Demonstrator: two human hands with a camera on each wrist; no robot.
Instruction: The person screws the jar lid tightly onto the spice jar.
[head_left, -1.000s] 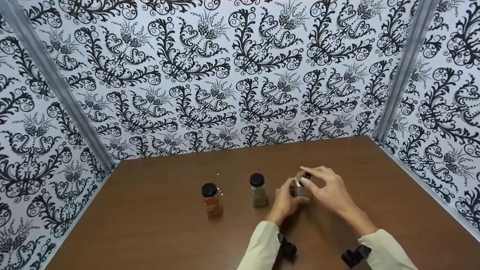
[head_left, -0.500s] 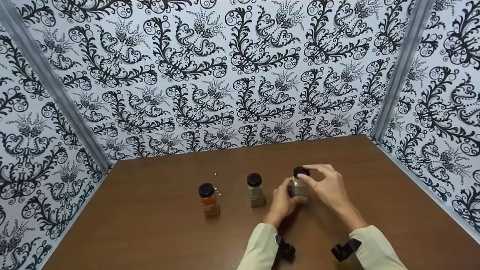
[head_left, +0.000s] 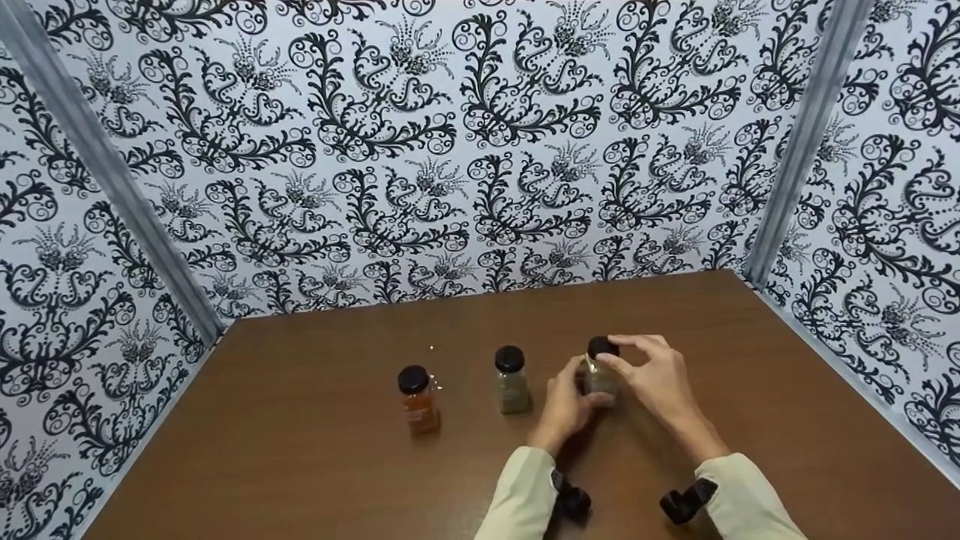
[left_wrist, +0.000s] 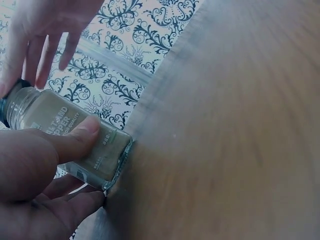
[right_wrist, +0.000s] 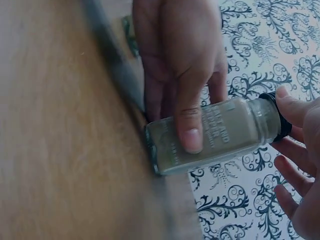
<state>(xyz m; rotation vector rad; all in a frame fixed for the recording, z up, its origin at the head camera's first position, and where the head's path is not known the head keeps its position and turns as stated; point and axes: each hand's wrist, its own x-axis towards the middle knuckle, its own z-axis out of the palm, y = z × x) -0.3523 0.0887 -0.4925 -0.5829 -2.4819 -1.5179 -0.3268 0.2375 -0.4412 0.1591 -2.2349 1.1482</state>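
Observation:
A square glass spice jar (head_left: 601,379) of pale powder stands upright on the table; its label reads roughly "salt and pepper" in the left wrist view. My left hand (head_left: 564,406) grips the jar's body, the thumb lying across the label (right_wrist: 220,127). Over the jar's mouth sits a black lid (head_left: 601,346), which my right hand (head_left: 661,381) pinches between thumb and fingers. In the right wrist view the remaining fingers of my right hand (right_wrist: 305,165) are spread, away from the glass. Threads on the clear neck (left_wrist: 24,106) show below the lid.
To the left stands a jar of greenish contents (head_left: 513,390) with a black lid. Further left is a jar of orange-red spice (head_left: 420,411), also black-lidded. Small white specks (head_left: 437,385) lie near it. Patterned walls (head_left: 480,150) enclose the brown table (head_left: 315,450).
The black lid was tilted at the side of the jar's mouth, in my right hand; it has come level over the mouth. My left hand has kept its grip on the jar.

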